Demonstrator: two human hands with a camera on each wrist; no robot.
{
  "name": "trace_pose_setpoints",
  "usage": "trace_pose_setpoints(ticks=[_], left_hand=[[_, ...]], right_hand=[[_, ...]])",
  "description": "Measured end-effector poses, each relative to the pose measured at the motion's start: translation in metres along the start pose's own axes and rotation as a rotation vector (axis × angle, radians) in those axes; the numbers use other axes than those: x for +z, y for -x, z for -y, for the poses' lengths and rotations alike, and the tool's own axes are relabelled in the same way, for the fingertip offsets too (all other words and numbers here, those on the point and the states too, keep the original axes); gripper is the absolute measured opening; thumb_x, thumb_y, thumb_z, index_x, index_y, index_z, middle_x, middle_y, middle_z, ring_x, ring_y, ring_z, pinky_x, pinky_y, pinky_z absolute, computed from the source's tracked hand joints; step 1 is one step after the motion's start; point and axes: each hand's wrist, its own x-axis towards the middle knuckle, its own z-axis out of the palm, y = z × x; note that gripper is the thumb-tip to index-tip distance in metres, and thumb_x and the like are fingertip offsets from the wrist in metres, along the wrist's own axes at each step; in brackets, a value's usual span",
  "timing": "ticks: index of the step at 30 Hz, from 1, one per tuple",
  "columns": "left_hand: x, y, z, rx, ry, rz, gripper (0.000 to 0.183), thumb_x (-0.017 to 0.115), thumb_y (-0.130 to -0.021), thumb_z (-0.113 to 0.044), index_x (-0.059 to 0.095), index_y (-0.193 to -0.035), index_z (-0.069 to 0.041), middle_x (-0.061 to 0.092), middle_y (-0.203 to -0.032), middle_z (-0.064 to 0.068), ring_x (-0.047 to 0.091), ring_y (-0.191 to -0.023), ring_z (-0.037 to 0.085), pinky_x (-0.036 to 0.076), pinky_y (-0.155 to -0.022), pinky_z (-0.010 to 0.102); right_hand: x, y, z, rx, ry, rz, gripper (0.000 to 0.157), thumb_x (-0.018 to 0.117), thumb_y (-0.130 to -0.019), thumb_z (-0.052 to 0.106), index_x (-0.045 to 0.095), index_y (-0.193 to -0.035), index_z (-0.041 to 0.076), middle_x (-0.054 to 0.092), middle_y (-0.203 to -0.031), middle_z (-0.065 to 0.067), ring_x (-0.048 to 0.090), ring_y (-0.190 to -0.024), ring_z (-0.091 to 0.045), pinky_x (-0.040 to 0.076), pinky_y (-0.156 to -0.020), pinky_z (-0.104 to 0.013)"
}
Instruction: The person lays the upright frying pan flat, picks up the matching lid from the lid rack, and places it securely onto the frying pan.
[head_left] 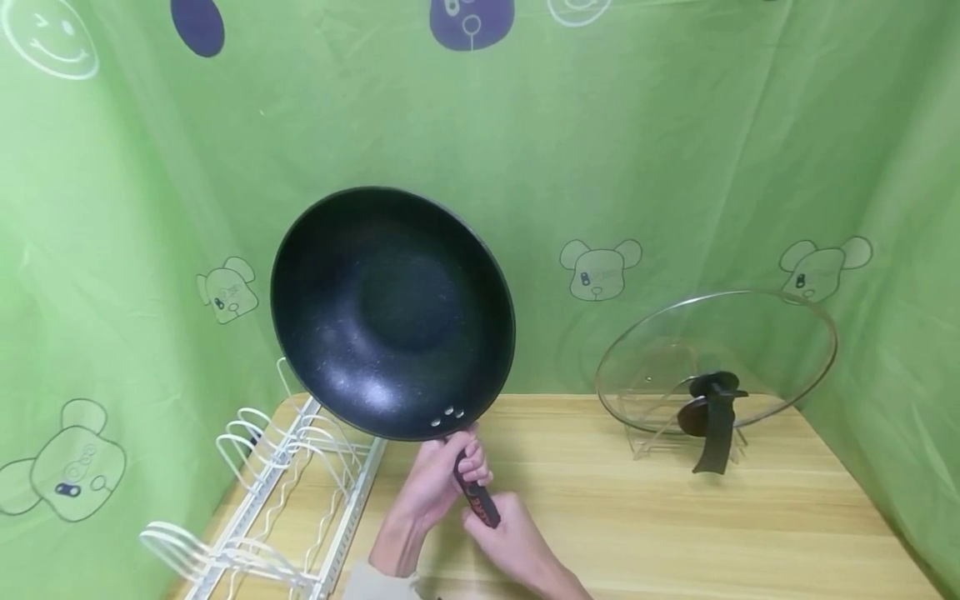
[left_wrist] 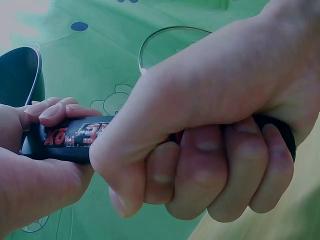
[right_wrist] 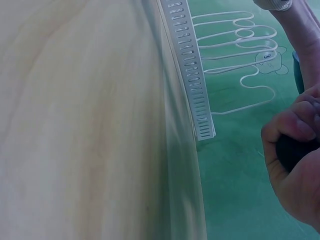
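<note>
Both hands are on one black pan here, so two grips, one handle. Left hand is wrapped around the handle up by the bowl, and the right hand is clamped on the far end, four fingers curled in a row. Neither grip has any real gap, they're just full of handle. A bit of red lettering shows between them.

The pan is up above the grip, over the table, tilted with its inside facing the head cam. Three rivets sit just above the left hand.

Left of the grip there's one white rack, two slotted rails plus a bunch of wire hoops; the pan's rim overlaps it in the head view, can't tell if they touch. Well off to the right, one glass lid with a black knob stands tilted on one wire stand.

Behind it all, green curtain with four outlined bears, one purple bear head and two smileys.
</note>
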Motion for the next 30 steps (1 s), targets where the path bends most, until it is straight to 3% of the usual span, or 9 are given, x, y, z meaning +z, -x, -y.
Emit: trace_pose_setpoints(ticks=[7,12,25,30], left_hand=[[0.005,-0.004,0.001,-0.003,-0.03,-0.02,0.029,0.05,-0.097,-0.02,0.041,-0.07,-0.013,0.036,-0.061,-0.004,0.033,-0.054,0.009,0.038,-0.059,0.023],[0.007,-0.005,0.004,-0.013,-0.049,-0.036,0.026,0.052,-0.096,-0.02,0.042,-0.073,-0.013,0.037,-0.061,-0.005,0.034,-0.052,0.007,0.039,-0.057,0.022],[0.014,-0.002,0.0,-0.027,-0.072,0.016,0.023,0.05,-0.096,-0.017,0.045,-0.074,-0.011,0.04,-0.061,-0.004,0.036,-0.053,0.006,0.039,-0.055,0.02],[0.017,-0.002,-0.002,-0.099,-0.025,0.057,0.025,0.053,-0.095,-0.022,0.046,-0.074,-0.012,0.04,-0.061,-0.005,0.037,-0.052,0.007,0.038,-0.056,0.02]], right_hand=[[0.007,-0.006,-0.035,0.022,-0.007,-0.057,0.033,0.062,-0.085,0.004,0.047,-0.056,0.007,0.039,-0.047,0.01,0.029,-0.039,0.002,0.026,-0.04,-0.016],[0.009,-0.005,-0.046,-0.037,-0.062,-0.069,0.032,0.063,-0.084,0.003,0.046,-0.057,0.006,0.039,-0.048,0.009,0.031,-0.04,0.0,0.028,-0.039,-0.017],[0.012,-0.001,-0.036,-0.057,-0.075,-0.061,0.029,0.058,-0.085,-0.005,0.046,-0.06,0.003,0.037,-0.049,0.009,0.031,-0.041,0.001,0.028,-0.041,-0.016],[0.012,0.008,-0.028,0.027,-0.225,-0.012,0.032,0.057,-0.09,0.004,0.047,-0.062,-0.005,0.04,-0.044,0.007,0.033,-0.035,-0.002,0.03,-0.034,-0.016]])
